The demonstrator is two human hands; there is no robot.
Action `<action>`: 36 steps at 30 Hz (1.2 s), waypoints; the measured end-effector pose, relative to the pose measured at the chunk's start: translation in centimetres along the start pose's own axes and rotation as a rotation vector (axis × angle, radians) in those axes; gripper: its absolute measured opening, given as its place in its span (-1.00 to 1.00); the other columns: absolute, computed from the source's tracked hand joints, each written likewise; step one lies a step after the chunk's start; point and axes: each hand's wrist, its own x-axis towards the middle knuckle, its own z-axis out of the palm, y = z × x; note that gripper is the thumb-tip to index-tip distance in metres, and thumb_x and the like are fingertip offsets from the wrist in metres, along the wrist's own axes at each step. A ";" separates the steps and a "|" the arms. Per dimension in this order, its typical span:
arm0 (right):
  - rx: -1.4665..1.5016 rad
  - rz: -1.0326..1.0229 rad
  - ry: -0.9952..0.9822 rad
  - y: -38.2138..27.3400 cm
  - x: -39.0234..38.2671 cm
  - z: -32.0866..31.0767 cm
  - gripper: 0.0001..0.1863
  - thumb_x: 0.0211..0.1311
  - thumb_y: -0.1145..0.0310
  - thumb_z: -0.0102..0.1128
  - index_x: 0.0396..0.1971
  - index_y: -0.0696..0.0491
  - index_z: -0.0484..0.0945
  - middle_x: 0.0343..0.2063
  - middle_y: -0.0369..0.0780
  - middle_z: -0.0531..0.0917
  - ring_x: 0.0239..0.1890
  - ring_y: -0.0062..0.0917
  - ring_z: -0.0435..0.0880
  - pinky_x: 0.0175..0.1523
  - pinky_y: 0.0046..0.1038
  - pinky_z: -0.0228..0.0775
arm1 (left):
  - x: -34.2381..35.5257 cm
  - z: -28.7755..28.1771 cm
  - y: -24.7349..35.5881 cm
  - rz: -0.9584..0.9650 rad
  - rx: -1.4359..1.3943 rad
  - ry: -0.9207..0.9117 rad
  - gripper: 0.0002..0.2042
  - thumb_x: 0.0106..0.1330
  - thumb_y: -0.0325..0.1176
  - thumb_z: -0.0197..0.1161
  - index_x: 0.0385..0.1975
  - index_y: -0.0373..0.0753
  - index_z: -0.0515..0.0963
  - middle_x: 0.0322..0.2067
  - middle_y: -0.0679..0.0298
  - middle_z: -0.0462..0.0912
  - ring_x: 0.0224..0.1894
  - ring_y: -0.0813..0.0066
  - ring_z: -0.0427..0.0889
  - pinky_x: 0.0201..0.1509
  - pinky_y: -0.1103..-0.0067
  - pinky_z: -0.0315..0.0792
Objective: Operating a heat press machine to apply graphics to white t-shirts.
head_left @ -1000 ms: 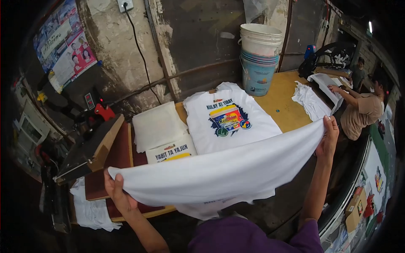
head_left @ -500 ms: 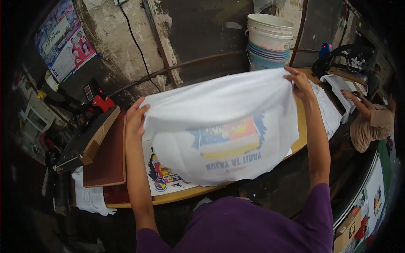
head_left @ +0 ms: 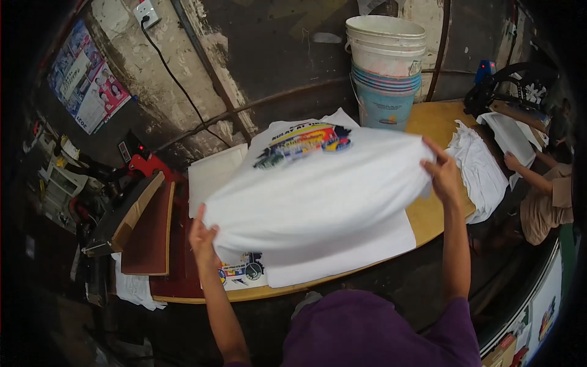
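A white printed T-shirt (head_left: 306, 189) is stretched between my two hands above the yellow tabletop. My left hand (head_left: 204, 241) pinches its near left corner, and my right hand (head_left: 443, 171) grips the right corner. The cloth sags and billows in between, while its far part, bearing a colourful print, lies toward the wall. Beneath its near edge lies more white cloth (head_left: 342, 257). Part of a printed sheet (head_left: 251, 274) shows beside my left wrist; the rest is covered.
Stacked buckets (head_left: 385, 73) stand at the table's back. On the left is a heat press (head_left: 147, 165) near brown boards (head_left: 150, 232). Crumpled white cloth (head_left: 477, 171) hangs over the right edge. Another person (head_left: 547, 196) works at the far right, beside a second machine (head_left: 510, 88).
The T-shirt has come down from a raised, hanging position, and its print now lies toward the wall. Both hands are lower and nearer me, still holding the corners.
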 end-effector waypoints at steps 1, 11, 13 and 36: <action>-0.073 0.081 0.015 2.2 -0.5 -0.8 -0.37 0.04 0.74 0.20 0.22 0.26 0.45 0.17 -0.05 0.53 0.11 -0.46 0.57 0.21 -0.50 0.40 | -0.5 -0.4 -2.0 -0.101 0.005 -0.018 -0.30 0.12 -0.78 0.14 0.37 -0.39 0.25 0.33 0.01 0.33 0.30 0.30 0.41 0.38 0.51 0.26; -0.385 0.373 0.017 22.5 -3.8 -4.2 -0.47 0.00 0.64 0.32 0.08 0.23 0.57 0.07 -0.06 0.60 0.07 -0.41 0.57 0.17 -0.47 0.39 | -1.8 -3.0 -21.2 -0.384 0.384 -0.069 -0.38 0.23 -0.75 0.17 0.35 -0.29 0.31 0.20 0.09 0.46 0.13 0.45 0.51 0.18 0.62 0.42; -0.410 0.458 0.000 24.1 -5.1 -4.9 -0.57 0.00 0.62 0.35 -0.03 0.22 0.64 -0.04 -0.10 0.67 -0.01 -0.44 0.60 0.12 -0.48 0.40 | -2.7 -3.9 -22.2 -0.555 0.240 -0.023 -0.46 0.22 -0.72 0.22 0.25 -0.30 0.41 0.00 0.18 0.55 -0.10 0.55 0.57 -0.07 0.68 0.49; -0.882 0.411 -0.334 20.9 -12.0 -10.7 -0.29 -0.13 0.61 0.31 0.20 0.20 0.46 0.30 0.03 0.39 0.32 -0.11 0.39 0.38 -0.30 0.26 | -10.9 -5.4 -17.3 -0.384 1.054 -0.500 -0.33 -0.02 -0.65 0.38 0.22 -0.34 0.40 0.00 0.15 0.36 -0.33 0.43 0.40 -0.23 0.59 0.40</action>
